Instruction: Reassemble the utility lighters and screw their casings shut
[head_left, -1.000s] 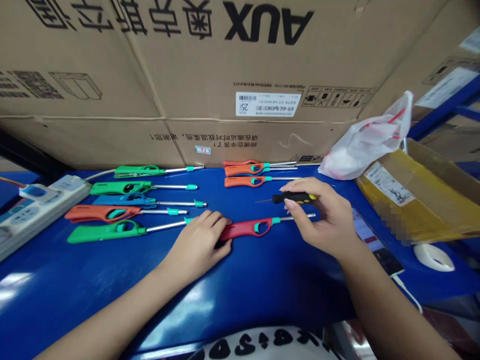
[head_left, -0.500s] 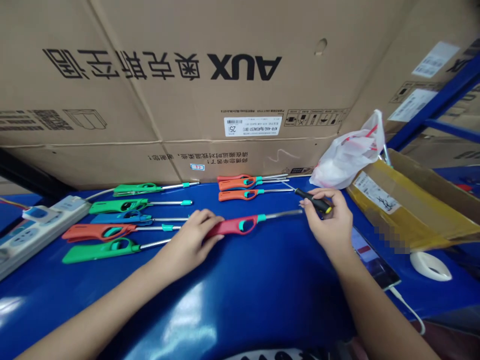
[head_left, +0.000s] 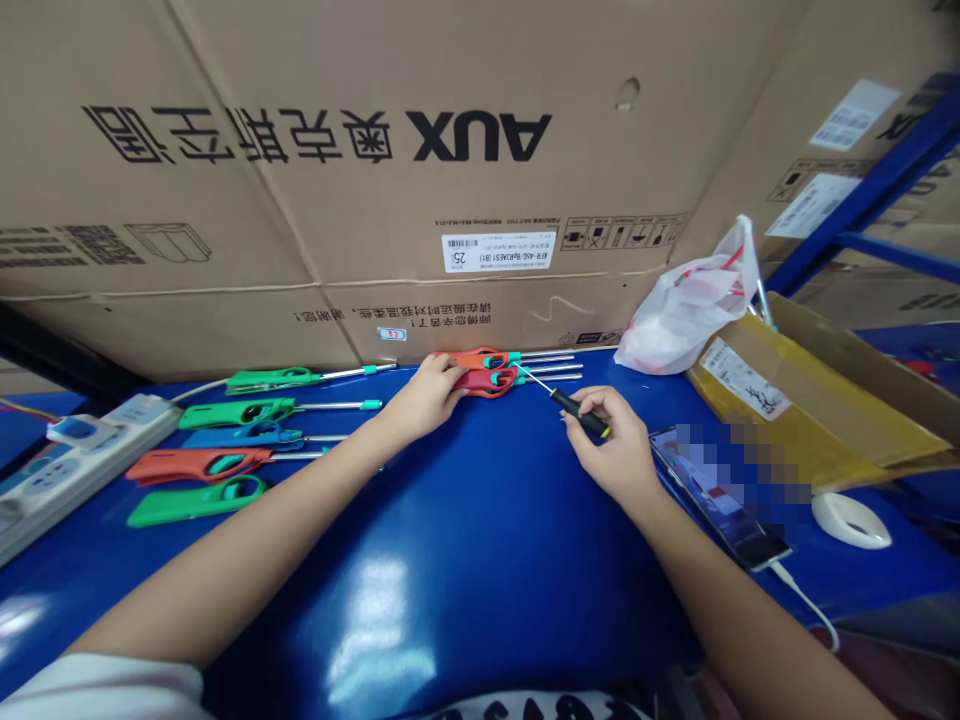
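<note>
My left hand (head_left: 431, 397) is closed around the handle of a red gas lighter (head_left: 480, 381), at the group of orange lighters (head_left: 480, 358) near the cardboard. The lighters' metal tubes point right. In my right hand (head_left: 619, 445) is a screwdriver (head_left: 581, 412) with a black and yellow handle. Its thin shaft slants up and left, the tip close to the lighters' turquoise collars; whether it touches them I cannot tell. On the left lie a green lighter (head_left: 199, 503), an orange-red lighter (head_left: 199, 463), a blue lighter (head_left: 244, 436) and more green ones.
A cardboard sheet (head_left: 360, 210) stands along the back. At the left is a white power strip (head_left: 90, 465). To the right are a plastic bag (head_left: 679, 315), an opened yellow-taped box (head_left: 795, 410), a phone (head_left: 720, 510) on a cable and a white oval object (head_left: 851, 520).
My left hand has carried the red lighter back and slightly left, to the orange ones. My right hand has shifted left and toward me with the screwdriver.
</note>
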